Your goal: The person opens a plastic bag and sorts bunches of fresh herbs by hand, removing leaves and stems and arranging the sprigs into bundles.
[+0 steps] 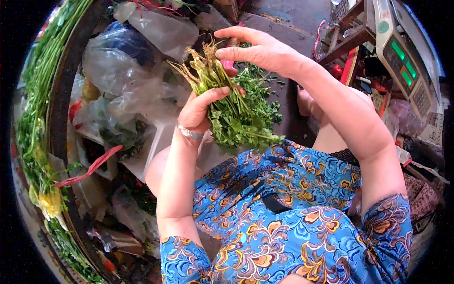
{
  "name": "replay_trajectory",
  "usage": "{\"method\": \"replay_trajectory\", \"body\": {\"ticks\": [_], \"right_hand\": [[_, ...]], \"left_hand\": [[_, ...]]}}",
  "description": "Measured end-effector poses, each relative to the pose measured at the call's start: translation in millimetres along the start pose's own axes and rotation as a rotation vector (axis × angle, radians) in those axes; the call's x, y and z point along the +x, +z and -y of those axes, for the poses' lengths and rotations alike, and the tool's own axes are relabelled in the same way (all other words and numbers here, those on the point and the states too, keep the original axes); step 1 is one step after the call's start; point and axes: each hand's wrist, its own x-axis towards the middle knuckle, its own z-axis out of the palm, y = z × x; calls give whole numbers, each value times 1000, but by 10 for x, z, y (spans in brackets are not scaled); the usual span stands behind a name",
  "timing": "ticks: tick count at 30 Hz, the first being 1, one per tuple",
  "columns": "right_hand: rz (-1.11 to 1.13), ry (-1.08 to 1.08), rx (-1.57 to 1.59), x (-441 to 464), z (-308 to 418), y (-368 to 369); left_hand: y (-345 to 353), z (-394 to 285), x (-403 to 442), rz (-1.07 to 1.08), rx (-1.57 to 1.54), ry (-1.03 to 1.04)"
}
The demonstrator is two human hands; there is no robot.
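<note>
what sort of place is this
Probably a vegetable stall or shop, though no sign settles it. A lit digital scale stands at the right, long-stemmed greens run along the left edge, and the left hand holds a leafy bunch.

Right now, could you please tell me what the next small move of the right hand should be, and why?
I would probably pinch the straggly roots between right thumb and forefinger: the right hand is open right beside them, the left hand grips the bunch of greens, and the roots stick out unevenly.
</note>
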Motion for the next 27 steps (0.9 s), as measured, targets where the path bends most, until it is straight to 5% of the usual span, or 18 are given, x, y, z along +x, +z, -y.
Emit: {"method": "replay_trajectory", "body": {"ticks": [5, 13, 19, 25, 27], "right_hand": [[133, 153, 290, -83, -32, 175], [287, 324, 518, -217, -17, 347], [346, 494, 789, -188, 85, 340], [345, 524, 775, -169, -43, 425], [327, 357, 805, -175, -74, 498]], "left_hand": [[-28, -84, -55, -29, -148, -54], [16, -176, -58, -73, -254, 253], [-157, -173, -55, -72, -398, 159], [20, -144, -65, -71, -325, 278], [-28, -103, -39, -46, -271, 250]]}}
